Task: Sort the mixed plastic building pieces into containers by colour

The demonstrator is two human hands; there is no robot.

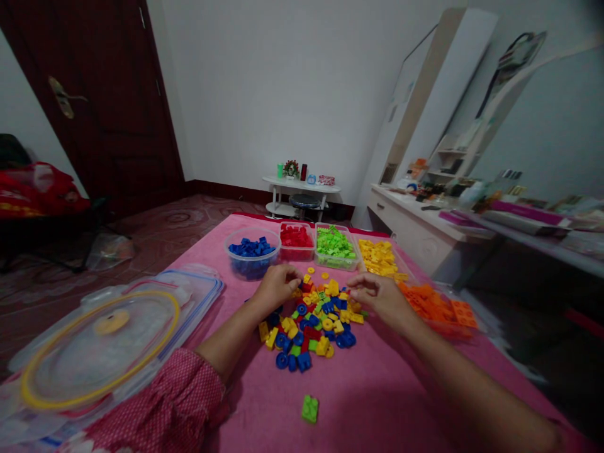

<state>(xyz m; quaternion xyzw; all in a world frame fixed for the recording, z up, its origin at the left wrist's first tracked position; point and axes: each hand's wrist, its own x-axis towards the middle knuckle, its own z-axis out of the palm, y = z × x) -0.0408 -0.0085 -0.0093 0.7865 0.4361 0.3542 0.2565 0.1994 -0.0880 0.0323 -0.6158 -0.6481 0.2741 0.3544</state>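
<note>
A mixed pile of toy building bricks (309, 332) in blue, yellow, red and green lies on the pink cloth, with round wheel-like pieces among them. At the pile's far left edge is my left hand (279, 286), its fingers curled and thumb close to the fingertips; whatever is between them is too small to name. My right hand (380, 297) hovers by the pile's right edge, thumb and fingers a little apart, with no piece plainly held. One green brick (310, 409) lies alone on the near side of the pile.
Behind the pile stand a round tub of blue bricks (252, 267), a box of red bricks (297, 253), a box of green bricks (336, 259) and yellow bricks (377, 257). Orange bricks (427, 303) fill a container at right. Clear plastic lids (136, 352) cover the left side.
</note>
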